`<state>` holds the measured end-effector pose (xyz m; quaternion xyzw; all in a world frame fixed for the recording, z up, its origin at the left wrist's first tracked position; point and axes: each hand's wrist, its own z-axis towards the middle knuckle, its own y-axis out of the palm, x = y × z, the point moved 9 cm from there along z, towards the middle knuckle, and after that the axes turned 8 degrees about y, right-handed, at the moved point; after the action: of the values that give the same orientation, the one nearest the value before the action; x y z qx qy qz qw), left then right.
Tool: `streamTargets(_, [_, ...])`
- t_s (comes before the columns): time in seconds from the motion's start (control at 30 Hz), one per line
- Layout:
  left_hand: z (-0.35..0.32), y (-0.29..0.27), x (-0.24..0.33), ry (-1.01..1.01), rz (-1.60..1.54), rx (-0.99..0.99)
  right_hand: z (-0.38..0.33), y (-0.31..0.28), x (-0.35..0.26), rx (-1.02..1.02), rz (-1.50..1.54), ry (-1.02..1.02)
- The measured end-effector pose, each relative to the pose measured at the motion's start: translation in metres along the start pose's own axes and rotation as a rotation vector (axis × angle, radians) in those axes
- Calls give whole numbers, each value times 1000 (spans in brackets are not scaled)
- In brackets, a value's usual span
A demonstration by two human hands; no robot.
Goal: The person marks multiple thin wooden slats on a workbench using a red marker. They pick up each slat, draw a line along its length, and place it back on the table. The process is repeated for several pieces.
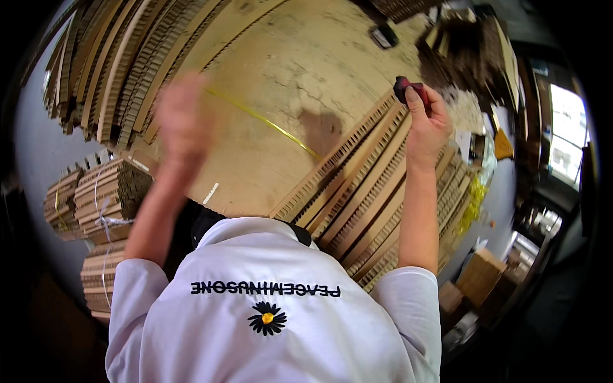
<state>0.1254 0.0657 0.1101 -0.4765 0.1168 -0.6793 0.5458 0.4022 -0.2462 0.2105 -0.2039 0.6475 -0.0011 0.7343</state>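
Note:
My right hand (426, 124) is closed around a small red and black object (407, 89), whose kind I cannot make out. It is held above the far ends of several long corrugated cardboard strips (357, 185), which lie slanting across the right side of the table (268, 57). Motion smears my left hand (185, 118), so its fingers do not show clearly. That hand is over the table's left part, near a big stack of cardboard strips (121, 70). Between my hands a thin yellow strap (268, 123) runs across the tabletop.
Tied bundles of cardboard strips (105, 198) stand on the left, below table height. A dark small box-like item (383, 36) lies at the far edge, and more brown cardboard pieces (469, 60) are piled far right. Cardboard boxes (480, 276) sit at lower right.

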Motion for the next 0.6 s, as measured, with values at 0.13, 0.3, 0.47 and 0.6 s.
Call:
streamTargets(0.13, [-68,133,165,81,-238,-460,-60,-75,34,89,184,219])
streamTargets(0.3, [-128,180,185,-13,-240,-737,-171,-94,147,286,292,547])
streamTargets(0.47, [-142,206,184,-137,-363,-662,-202,-40,176,230,343,470])
streamTargets(0.6, [-141,206,153,-235,-371,-601,-195,-5,169,343,665,427])
